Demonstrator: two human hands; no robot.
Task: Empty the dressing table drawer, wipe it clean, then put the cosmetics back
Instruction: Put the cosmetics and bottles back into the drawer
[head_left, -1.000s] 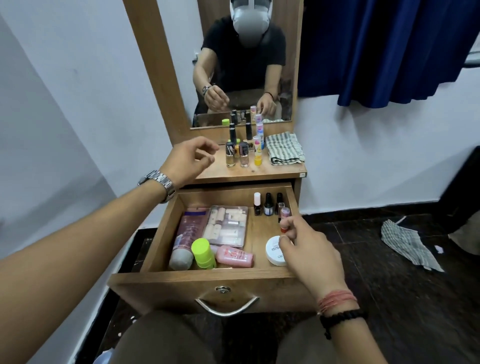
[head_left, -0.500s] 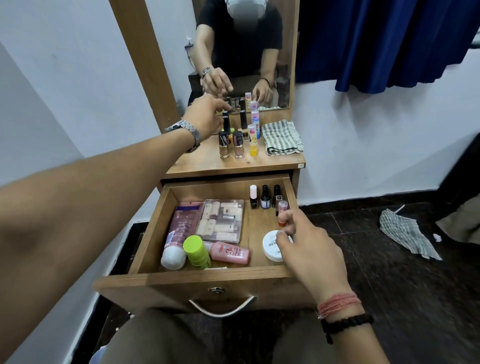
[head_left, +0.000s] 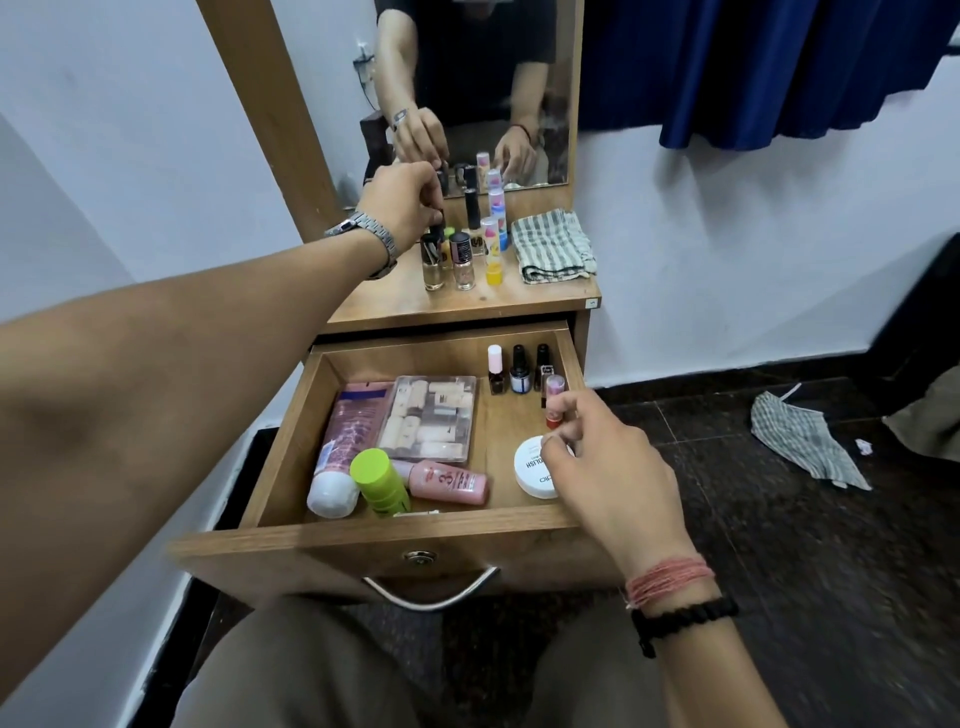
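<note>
Tabletop (head_left: 415, 306) – left grip (head_left: 402, 205) pinching black bottle (head_left: 438, 221) | right grip (head_left: 605, 452) holding lipstick (head_left: 554, 400) – drawer (head_left: 395, 535)

The open brown wood-grain drawer (head_left: 291, 457) serves as the landmark. Inside it, at the front left, lie a mauve squeeze tube with a white cap (head_left: 340, 452), a lime-green cylindrical bottle (head_left: 379, 480) and a pink plastic bottle with red print (head_left: 449, 483). At its front right sits a white round jar with black lettering (head_left: 532, 467). Behind the drawer, on the tabletop, lies a folded cloth in green-grey and white checks (head_left: 553, 247). Beyond it to the right hangs a deep blue pleated curtain (head_left: 753, 67).
</note>
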